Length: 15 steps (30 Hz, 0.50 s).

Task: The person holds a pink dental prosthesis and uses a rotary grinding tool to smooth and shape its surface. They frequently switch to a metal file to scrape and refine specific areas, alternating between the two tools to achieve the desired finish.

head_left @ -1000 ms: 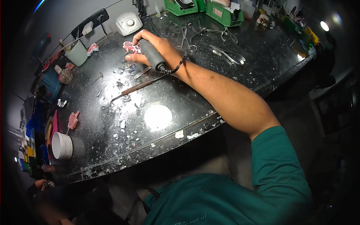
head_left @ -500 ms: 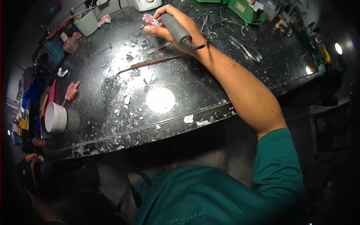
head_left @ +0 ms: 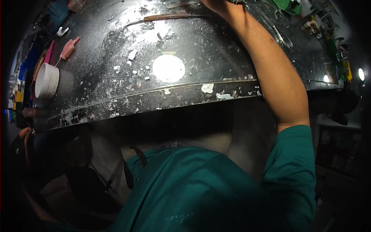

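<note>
Only the heel and wrist of my right hand (head_left: 216, 5) show at the top edge. Its fingers, and whatever they may hold, lie outside the picture. A dark coiled cord (head_left: 236, 2) crosses by the wrist. Beneath the hand, a slim tool with a brown wooden handle (head_left: 165, 17) lies on the black worktable (head_left: 216, 58). A flat metal blade (head_left: 183, 4) rests just beyond it. My left hand is nowhere in view.
A white tub (head_left: 47, 81) stands at the left, beside a pink piece on a thin stick (head_left: 69, 48). White chips (head_left: 132, 55) litter the table near its worn front edge (head_left: 162, 92). Metal pliers (head_left: 284, 38) and a green bin (head_left: 288, 5) lie right. Another person's hand (head_left: 28, 133) shows far left.
The view has shifted, so the table's things sit higher. My right hand, which held a dark handpiece with a red-and-pink piece at its fingertips, has mostly left over the top edge.
</note>
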{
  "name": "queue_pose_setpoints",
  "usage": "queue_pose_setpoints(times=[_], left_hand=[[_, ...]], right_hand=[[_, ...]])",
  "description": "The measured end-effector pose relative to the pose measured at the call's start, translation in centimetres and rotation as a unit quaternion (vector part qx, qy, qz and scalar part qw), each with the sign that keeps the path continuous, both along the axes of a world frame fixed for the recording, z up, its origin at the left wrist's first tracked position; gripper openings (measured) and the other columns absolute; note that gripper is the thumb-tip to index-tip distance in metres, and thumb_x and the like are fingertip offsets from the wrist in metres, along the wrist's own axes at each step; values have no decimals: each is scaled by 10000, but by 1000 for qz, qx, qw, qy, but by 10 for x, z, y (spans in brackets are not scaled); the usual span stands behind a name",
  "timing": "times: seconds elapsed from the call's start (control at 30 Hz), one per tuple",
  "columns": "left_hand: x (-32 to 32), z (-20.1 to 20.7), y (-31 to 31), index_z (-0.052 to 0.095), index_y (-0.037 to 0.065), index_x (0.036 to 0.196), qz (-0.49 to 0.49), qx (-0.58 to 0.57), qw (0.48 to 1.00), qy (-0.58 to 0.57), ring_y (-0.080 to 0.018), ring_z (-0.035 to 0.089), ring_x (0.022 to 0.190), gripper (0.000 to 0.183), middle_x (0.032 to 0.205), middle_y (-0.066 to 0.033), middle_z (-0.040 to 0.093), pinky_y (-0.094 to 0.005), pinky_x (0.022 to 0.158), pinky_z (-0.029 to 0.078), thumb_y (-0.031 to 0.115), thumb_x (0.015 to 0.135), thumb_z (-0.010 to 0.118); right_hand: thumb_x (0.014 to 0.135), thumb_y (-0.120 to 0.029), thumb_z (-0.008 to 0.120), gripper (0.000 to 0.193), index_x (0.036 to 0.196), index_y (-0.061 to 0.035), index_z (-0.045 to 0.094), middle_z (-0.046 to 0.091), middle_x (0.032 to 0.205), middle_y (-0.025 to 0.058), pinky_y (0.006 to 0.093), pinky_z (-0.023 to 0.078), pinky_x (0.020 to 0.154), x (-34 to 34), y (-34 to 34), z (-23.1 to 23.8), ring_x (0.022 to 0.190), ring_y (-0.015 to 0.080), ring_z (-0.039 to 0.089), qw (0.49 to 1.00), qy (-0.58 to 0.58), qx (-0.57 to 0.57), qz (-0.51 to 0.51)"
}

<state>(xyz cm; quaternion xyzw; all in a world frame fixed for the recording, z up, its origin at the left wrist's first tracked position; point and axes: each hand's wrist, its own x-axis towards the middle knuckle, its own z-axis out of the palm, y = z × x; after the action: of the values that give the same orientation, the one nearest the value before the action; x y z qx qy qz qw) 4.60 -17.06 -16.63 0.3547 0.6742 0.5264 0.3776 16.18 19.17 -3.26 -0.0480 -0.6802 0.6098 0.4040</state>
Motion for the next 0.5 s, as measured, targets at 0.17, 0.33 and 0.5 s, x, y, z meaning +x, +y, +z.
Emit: queue_pose_setpoints(times=[0.17, 0.33, 0.5], left_hand=[[-1, 1, -4, 563, 0, 1254, -5, -3, 1000, 3, -240, 612, 1088, 445, 1141, -125, 668, -390, 1007, 440, 356, 991, 513], [-6, 1, 11, 574, -2, 1234, -48, 4, 999, 18, -230, 618, 1068, 429, 1126, -121, 671, -381, 990, 452, 346, 988, 527], [-15, 36, 5, 586, -4, 1214, -72, 24, 994, 84, -220, 623, 1048, 412, 1111, -117, 673, -372, 974, 464, 336, 985, 541]], right_hand=[[938, -146, 635, 170, 1066, -47, 582, 640, 1133, 140, 367, 576, 913, 3, -7, -6, 1060, 231, 655, 994, -53, 86, -49], [888, -199, 716, 234, 1048, -70, 601, 675, 1081, 131, 355, 581, 876, 17, -5, -7, 1012, 230, 682, 983, -75, 143, -88], [839, -251, 797, 304, 1030, -94, 621, 711, 1028, 121, 344, 586, 840, 11, -4, -13, 964, 230, 709, 981, -69, 163, -81]])
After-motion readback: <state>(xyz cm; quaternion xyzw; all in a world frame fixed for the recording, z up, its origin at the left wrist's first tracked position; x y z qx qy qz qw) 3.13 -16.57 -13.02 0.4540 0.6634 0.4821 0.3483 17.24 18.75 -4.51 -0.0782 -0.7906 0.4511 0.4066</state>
